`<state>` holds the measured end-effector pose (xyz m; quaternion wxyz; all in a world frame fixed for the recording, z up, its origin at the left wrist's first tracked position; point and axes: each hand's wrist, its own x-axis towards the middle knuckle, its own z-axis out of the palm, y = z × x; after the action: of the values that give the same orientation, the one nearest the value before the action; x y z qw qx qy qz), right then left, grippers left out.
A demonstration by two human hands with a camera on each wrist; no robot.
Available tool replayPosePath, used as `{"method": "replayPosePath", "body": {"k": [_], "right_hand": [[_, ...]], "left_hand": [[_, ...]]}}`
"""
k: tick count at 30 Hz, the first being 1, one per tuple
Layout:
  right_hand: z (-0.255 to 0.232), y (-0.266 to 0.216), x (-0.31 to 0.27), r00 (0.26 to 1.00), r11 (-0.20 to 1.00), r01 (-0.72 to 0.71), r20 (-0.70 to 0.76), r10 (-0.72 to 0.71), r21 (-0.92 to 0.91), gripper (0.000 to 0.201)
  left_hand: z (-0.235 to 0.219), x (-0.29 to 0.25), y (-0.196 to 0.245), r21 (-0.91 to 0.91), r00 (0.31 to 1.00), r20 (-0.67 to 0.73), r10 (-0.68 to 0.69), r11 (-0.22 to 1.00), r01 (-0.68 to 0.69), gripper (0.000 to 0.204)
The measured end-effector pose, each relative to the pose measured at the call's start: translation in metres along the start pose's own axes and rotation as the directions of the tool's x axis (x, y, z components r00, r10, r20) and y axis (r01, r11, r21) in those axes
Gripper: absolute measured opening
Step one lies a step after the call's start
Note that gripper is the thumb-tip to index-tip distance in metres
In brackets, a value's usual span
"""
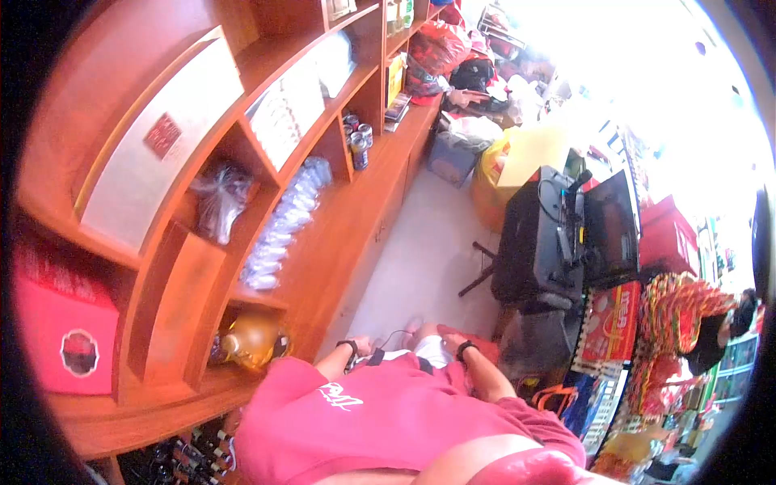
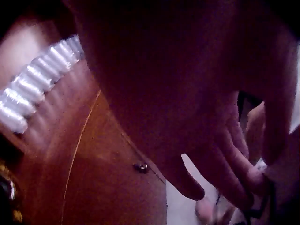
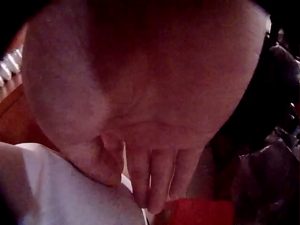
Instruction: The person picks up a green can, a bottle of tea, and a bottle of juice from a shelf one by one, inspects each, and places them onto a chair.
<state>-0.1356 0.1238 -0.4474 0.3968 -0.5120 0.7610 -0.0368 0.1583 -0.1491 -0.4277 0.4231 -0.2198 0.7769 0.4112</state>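
My left hand (image 1: 362, 346) hangs low at the front of the body, beside the wooden cabinet. In the left wrist view this left hand (image 2: 187, 112) has loosely bent fingers pointing down, with nothing seen in their grasp. On the other side, my right hand (image 1: 454, 341) is lowered near the white cloth (image 1: 434, 350) over the legs. The right wrist view has the right hand (image 3: 150, 112) palm toward the camera, its fingers nearly straight and holding nothing. White cloth (image 3: 70, 183) lies close beside its thumb, and a red thing (image 3: 201, 212) shows below the fingertips.
Along the left runs a wooden shelf unit (image 1: 356, 218) with a row of clear, shiny wrapped items (image 1: 287, 222) and several cans (image 1: 360, 145). Pale floor (image 1: 412, 250) separates it from a black case-like object (image 1: 537, 234), bags and boxes on the right.
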Motion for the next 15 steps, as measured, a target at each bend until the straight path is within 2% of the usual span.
{"method": "replayPosePath", "body": {"k": [2, 3, 5, 6, 7, 8, 9, 10, 11, 12, 13, 15], "right_hand": [[0.016, 0.039, 0.035, 0.995, 1.0, -0.004, 0.104, 0.005, -0.012, 0.033], [0.018, 0.056, 0.049, 0.978, 0.993, 0.08, 0.2, -0.06, -0.092, 0.033], [-0.008, 0.067, 0.073, 0.988, 1.0, 0.001, 0.157, 0.001, -0.011, 0.033], [-0.011, 0.087, 0.097, 0.991, 0.999, -0.033, 0.134, 0.029, 0.029, 0.034], [-0.016, 0.109, 0.118, 0.998, 0.999, 0.0, 0.064, -0.003, 0.053, 0.032], [-0.045, 0.122, 0.136, 0.972, 0.979, 0.196, 0.143, -0.186, -0.057, 0.03], [-0.093, 0.116, 0.136, 0.935, 0.943, 0.248, 0.309, -0.173, -0.222, 0.035], [-0.137, 0.108, 0.138, 0.883, 0.873, 0.318, 0.451, -0.13, -0.371, 0.039], [-0.155, 0.125, 0.149, 0.854, 0.86, 0.403, 0.466, -0.231, -0.314, 0.036], [-0.175, 0.142, 0.157, 0.847, 0.863, 0.416, 0.466, -0.255, -0.285, 0.035], [-0.19, 0.157, 0.167, 0.855, 0.875, 0.4, 0.454, -0.25, -0.272, 0.035], [-0.22, 0.181, 0.184, 0.873, 0.896, 0.364, 0.43, -0.232, -0.256, 0.034]], "left_hand": [[-0.025, 0.012, 0.019, 0.004, 0.997, 0.015, -0.072, 0.997, 0.072, 0.037], [-0.039, 0.025, 0.019, -0.016, 0.998, 0.003, -0.066, 0.998, 0.066, 0.039], [-0.062, 0.053, 0.018, -0.053, 0.998, -0.016, -0.061, 0.997, 0.06, 0.042], [-0.085, 0.059, 0.022, -0.065, 0.997, -0.033, -0.067, 0.996, 0.064, 0.043], [-0.107, 0.065, 0.028, -0.078, 0.996, -0.05, -0.073, 0.995, 0.069, 0.044], [-0.124, 0.068, 0.036, -0.094, 0.995, -0.061, -0.079, 0.993, 0.073, 0.045], [-0.134, 0.094, 0.032, -0.047, 0.986, -0.102, -0.128, 0.991, 0.124, 0.033], [-0.161, 0.096, 0.042, -0.097, 0.981, -0.113, -0.16, 0.984, 0.149, 0.032], [-0.182, 0.092, 0.06, -0.144, 0.975, -0.113, -0.19, 0.974, 0.173, 0.032], [-0.198, 0.109, 0.065, -0.193, 0.97, -0.117, -0.212, 0.963, 0.188, 0.032], [-0.218, 0.131, 0.071, -0.166, 0.975, -0.181, -0.13, 0.981, 0.1, 0.028], [-0.271, 0.146, 0.12, -0.03, 0.955, -0.283, -0.09, 0.996, 0.085, 0.021]]}}
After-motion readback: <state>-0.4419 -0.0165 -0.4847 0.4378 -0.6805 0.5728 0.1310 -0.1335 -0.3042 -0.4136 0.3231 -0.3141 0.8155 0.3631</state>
